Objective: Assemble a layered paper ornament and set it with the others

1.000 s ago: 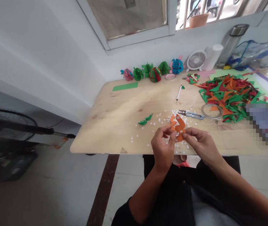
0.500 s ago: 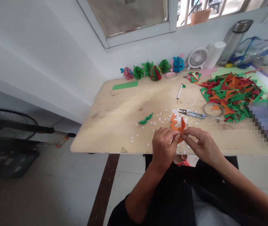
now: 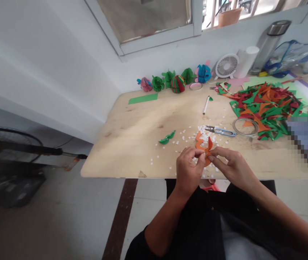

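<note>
Between my two hands is a curved orange paper cutout (image 3: pixel 200 145), held low over the table's front edge. My left hand (image 3: pixel 190 166) pinches it from the left, thumb against index finger. From the right, the thumb and index finger of my right hand (image 3: pixel 231 164) close on the same cutout. The fingertips hide its middle. Small white paper squares (image 3: pixel 193 135) are scattered around and under it. Just beyond lie blue-handled thread snips (image 3: pixel 221 131). A folded green paper piece (image 3: pixel 166 138) rests to the left.
A heap of red, green and orange paper scraps (image 3: pixel 270 104) covers the right side, with a tape roll (image 3: pixel 245 127) beside it. Behind are a white pen (image 3: pixel 206 105), a green strip (image 3: pixel 143 98), paper ornaments (image 3: pixel 177 84), a small fan (image 3: pixel 226 66) and a bottle (image 3: pixel 271 45).
My left thumb and fingers have shifted slightly on the orange cutout, and its upright tip leans a little differently. Both hands keep hold of it. The view has moved slightly.
</note>
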